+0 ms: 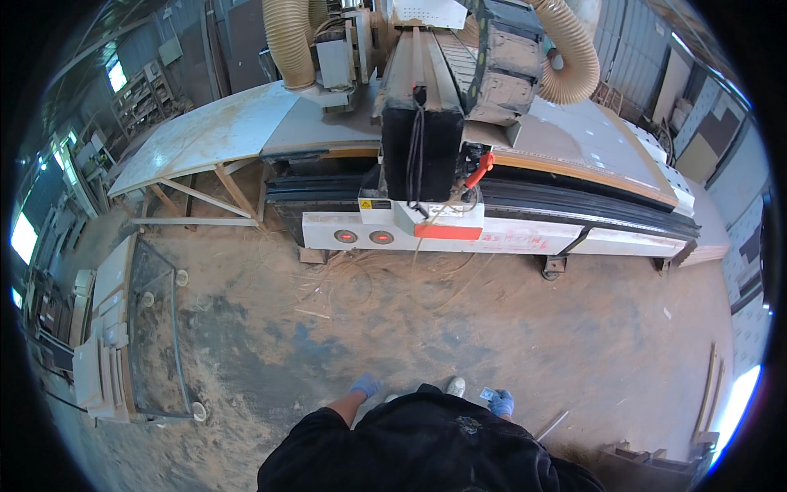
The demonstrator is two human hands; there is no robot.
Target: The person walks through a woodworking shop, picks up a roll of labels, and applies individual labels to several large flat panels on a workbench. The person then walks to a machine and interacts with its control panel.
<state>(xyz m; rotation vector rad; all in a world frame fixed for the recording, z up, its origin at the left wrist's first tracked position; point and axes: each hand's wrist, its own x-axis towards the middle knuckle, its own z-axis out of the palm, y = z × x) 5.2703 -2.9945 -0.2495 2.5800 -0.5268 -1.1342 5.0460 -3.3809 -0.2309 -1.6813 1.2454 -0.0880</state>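
Note:
My left hand (366, 385), in a blue glove, hangs low in front of my dark top with its fingers loosely apart and nothing visible in it. Also gloved in blue, my right hand (501, 403) is closed on a small light-coloured card (487, 394), which sticks out to its left. Both hands are over the floor, away from the large cutting machine (508, 234). A black box-shaped end of the machine's gantry (418, 152) juts out toward me, with a dark cable hanging from it.
A white board (201, 123) lies on a wooden frame at the machine's left. A low wheeled cart (176, 344) stands at left beside stacked panels (102, 373). Sawdust covers the floor (459, 328). Thick ribbed hoses (574, 61) hang above. Lengths of wood (709, 394) lie at right.

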